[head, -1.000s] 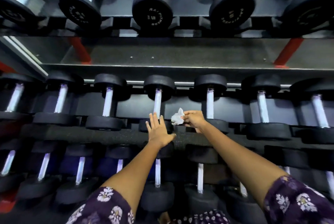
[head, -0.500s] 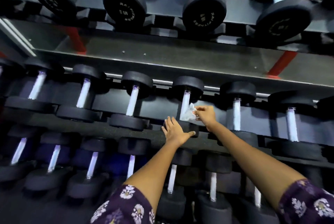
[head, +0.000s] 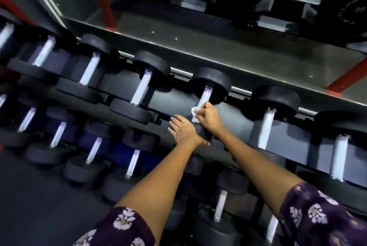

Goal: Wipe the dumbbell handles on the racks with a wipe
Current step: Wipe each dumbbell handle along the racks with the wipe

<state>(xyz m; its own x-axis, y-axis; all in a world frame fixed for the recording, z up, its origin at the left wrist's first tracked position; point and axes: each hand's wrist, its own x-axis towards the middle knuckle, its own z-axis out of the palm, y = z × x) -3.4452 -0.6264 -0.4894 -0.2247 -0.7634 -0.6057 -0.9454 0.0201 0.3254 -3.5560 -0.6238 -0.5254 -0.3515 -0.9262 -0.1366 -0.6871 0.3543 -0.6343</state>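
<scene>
Tiered dumbbell rack fills the view. On its middle tier, a silvery dumbbell handle has a white wipe wrapped round its lower part, mostly hidden by the right hand gripping it. Left hand rests flat, fingers straight, on the near black head.

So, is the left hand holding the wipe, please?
No, the right hand pinches the wipe against the handle; the left hand lies flat.

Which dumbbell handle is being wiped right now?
The middle-row handle under the right hand, the only one with the wipe wrapped on it.
</scene>
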